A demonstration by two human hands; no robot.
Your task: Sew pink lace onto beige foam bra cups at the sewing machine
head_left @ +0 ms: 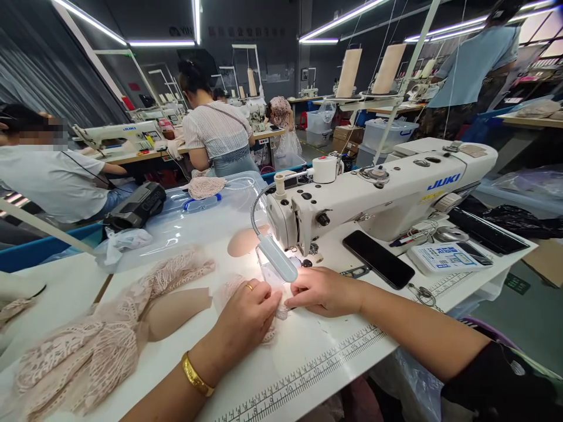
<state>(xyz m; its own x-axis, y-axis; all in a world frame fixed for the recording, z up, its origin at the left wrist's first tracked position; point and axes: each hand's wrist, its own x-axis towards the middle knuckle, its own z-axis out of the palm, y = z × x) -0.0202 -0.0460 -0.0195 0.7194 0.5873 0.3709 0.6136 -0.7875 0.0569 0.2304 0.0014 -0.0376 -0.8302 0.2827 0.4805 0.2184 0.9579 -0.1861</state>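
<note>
Both hands meet at the needle area of a white sewing machine (373, 199), under a lit gooseneck lamp (278, 258). My left hand (248, 310), with a ring and a gold bracelet, has its fingers closed on a piece of pale pink lace fabric (232, 287). My right hand (323, 291) has curled fingers pressed at the right edge of the same lace, close to the left fingertips. The lamp head hides the needle and presser foot. A beige moulded cup (243, 241) lies just behind the lace.
More pink lace (105, 334) is heaped on the left with a beige cup (176, 312). A black phone (378, 259) and a white boxed device (448, 258) lie right of the machine. A ruler strip (308, 366) runs along the front edge. Co-workers sit beyond a plastic bin (197, 220).
</note>
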